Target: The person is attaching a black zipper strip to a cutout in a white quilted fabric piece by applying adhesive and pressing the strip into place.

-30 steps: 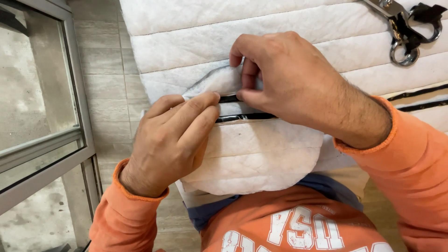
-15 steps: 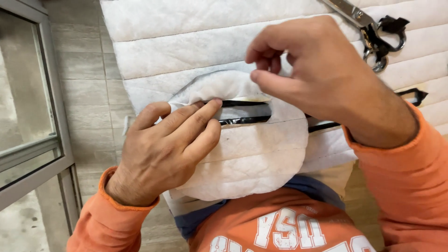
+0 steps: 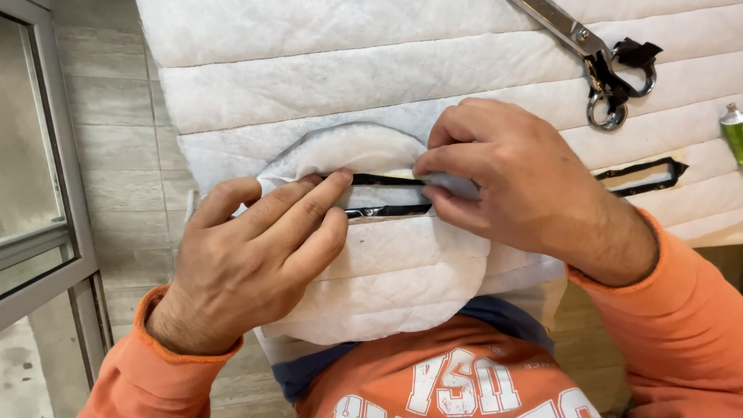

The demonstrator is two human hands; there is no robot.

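The left hand (image 3: 248,263) lies flat with its fingers (image 3: 309,203) stretched out close together, pressing on the rounded white quilted piece (image 3: 387,286) just at the left end of a black-edged slit (image 3: 387,195). It grips nothing. The right hand (image 3: 518,186) comes in from about two o'clock, thumb and forefinger narrowed to a pinch at the slit's right end; they appear to nip a fold of pale fabric there, though the curled knuckles hide the exact hold.

The slit runs from nine to three o'clock across the upper part of the rounded piece, between the two hands. That piece lies on top of a larger white quilted panel (image 3: 348,77) spreading toward twelve o'clock, its lower edge hanging over the person's orange sweatshirt (image 3: 457,379) at six o'clock.

A second black-edged slit (image 3: 642,176) shows in the large panel at three o'clock, just beyond the right wrist. Metal scissors (image 3: 596,54) lie on the panel at about one o'clock, well apart from the hands. A green tube (image 3: 732,128) peeks in at the right edge. Grey floor tiles (image 3: 116,139) and a metal window frame (image 3: 46,193) sit at nine o'clock.
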